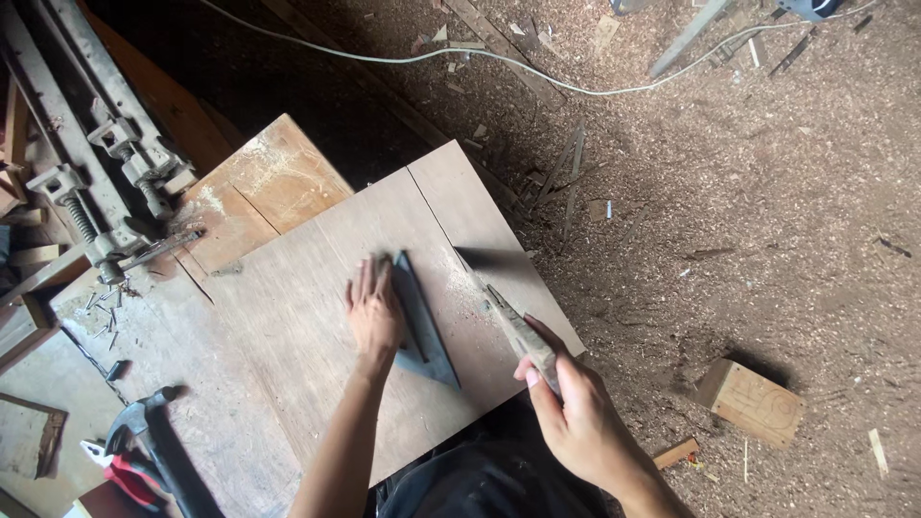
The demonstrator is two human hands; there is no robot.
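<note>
My left hand [372,309] lies flat, fingers together, on a dark triangular square [420,326] and presses it onto a wide wooden panel [307,336] on the workbench. My right hand [574,414] grips the worn wooden handle of a thin pointed tool [518,332], perhaps a chisel or marking knife. Its tip rests on the panel just right of the square, beside a little pale sawdust. The panel's right part carries a straight seam running toward its far corner.
A metal bar clamp and vise [110,163] lie at the bench's left, with loose nails [104,312] beside them. A hammer [144,422] and a red-handled tool [125,475] sit lower left. The sawdust-covered floor holds a wood block [750,401], scraps and a white cable [537,72].
</note>
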